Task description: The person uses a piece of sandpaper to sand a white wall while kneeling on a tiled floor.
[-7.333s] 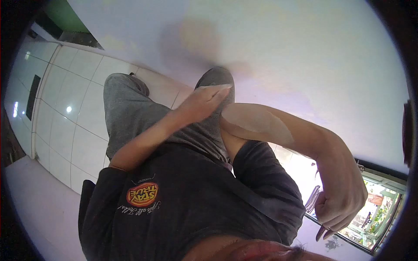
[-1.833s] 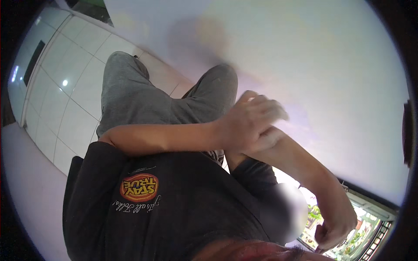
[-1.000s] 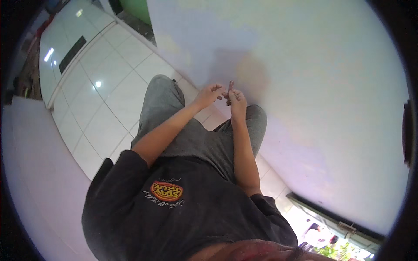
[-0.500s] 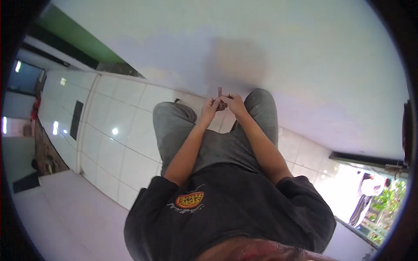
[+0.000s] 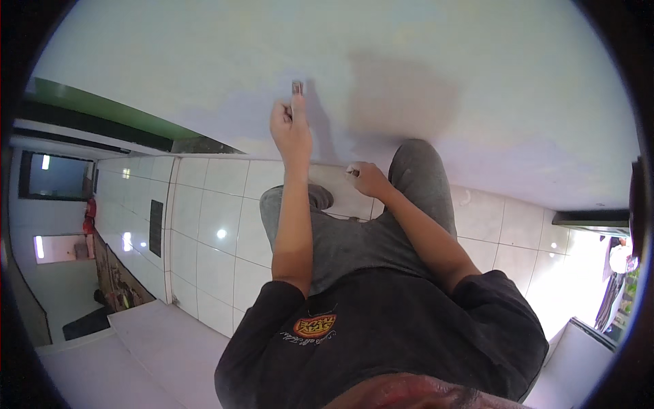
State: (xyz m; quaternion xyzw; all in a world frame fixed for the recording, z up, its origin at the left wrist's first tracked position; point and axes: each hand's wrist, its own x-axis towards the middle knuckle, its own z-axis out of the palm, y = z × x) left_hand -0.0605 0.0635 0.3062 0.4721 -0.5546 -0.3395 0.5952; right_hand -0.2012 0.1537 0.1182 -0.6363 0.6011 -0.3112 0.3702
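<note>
One small reddish-brown stick [image 5: 298,87], paler in places, stands nearly upright in the left hand [image 5: 291,126], its top showing above the thumb. The fingers of that hand are closed around its lower part; whether it is a container with something in it is too small to tell. It is raised in front of the pale wall [image 5: 531,102], and whether it touches the wall I cannot tell. The left forearm casts one narrow shadow [image 5: 321,123] there, and one broader, squarish shadow [image 5: 409,99] lies to its right.

The right hand [image 5: 370,180] is lower and apart from the left, near the right knee [image 5: 417,163]. Its fingers are curled in, with a small dark patch among them; whether they grip something I cannot tell.

Two knees in grey trousers [image 5: 354,249] point toward the wall, below one dark shirt [image 5: 395,320] with one orange and yellow print [image 5: 315,326]. White floor tiles [image 5: 480,211] run to both sides, more than can be counted surely. One dark strip [image 5: 156,228] lies at the left, and one bright opening [image 5: 579,286] is at the right.
</note>
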